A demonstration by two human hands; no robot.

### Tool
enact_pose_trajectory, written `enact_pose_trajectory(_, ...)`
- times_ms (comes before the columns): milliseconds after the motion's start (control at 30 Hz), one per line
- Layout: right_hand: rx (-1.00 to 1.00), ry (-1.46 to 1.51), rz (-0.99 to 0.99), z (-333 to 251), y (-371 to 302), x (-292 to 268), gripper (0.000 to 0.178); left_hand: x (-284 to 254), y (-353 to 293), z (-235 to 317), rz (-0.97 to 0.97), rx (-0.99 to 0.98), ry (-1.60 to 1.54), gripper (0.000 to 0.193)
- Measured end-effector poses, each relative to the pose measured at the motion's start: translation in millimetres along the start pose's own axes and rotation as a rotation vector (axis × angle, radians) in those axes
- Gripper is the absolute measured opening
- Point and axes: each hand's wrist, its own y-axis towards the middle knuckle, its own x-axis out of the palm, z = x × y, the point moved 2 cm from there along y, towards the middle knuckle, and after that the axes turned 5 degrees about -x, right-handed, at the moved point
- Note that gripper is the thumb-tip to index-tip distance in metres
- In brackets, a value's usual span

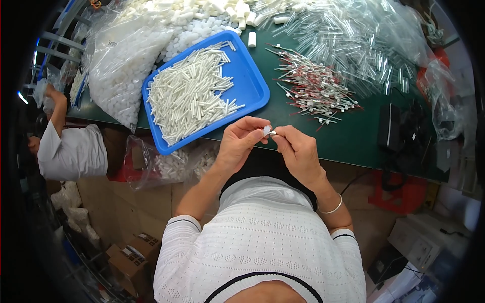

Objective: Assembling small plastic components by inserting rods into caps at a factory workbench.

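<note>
1. White piece (267, 130): we hold it above the near edge of the green desk (348, 144), pinched between the thumb and forefinger of our left hand (241, 141).
2. Our right hand (298, 150) meets the left; its thumb and forefinger close on a small part (273, 133), pale and mostly hidden by the fingertips. We cannot tell whether the two items are joined.
3. We wear a bracelet (332, 205) on our right wrist.
4. Beyond our left hand lies a blue tray (256, 96), set at a slant, one corner jutting past the desk's near edge. White rods (187, 93) cover most of it, leaving its right side mostly bare.
5. To the tray's left, a clear bag (121, 73) full of white pellets leans toward the near edge; loose pellets (194, 34) lie behind the tray.
6. Along the far edge we see white cylinders (235, 11), with one cylinder (252, 39) upright just beside the tray.
7. Right of the tray lies a heap of red and white wires (316, 86); clear tubes (348, 43) spread from there toward the far right corner.
8. Near the right edge stands a black box (388, 126).
9. Past the desk's left end, we see a co-worker (76, 151) in a pale top.
</note>
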Motion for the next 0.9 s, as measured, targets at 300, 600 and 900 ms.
enact_pose_trajectory(300,-0.193,-0.011,0.159,5.9,-10.5,19.6,0.007,8.0,-7.1,-14.3,0.016,0.392,0.164,0.023)
enact_pose_trajectory(600,0.255,0.821,0.147,15.9,-20.5,40.0,0.021,9.8,-11.6,-7.8,-0.025,0.338,0.228,0.023)
enact_pose_trajectory(900,0.26,0.767,-0.102,25.4,-2.6,9.3,0.018,12.8,-9.4,15.9,-0.012,0.383,0.581,0.02)
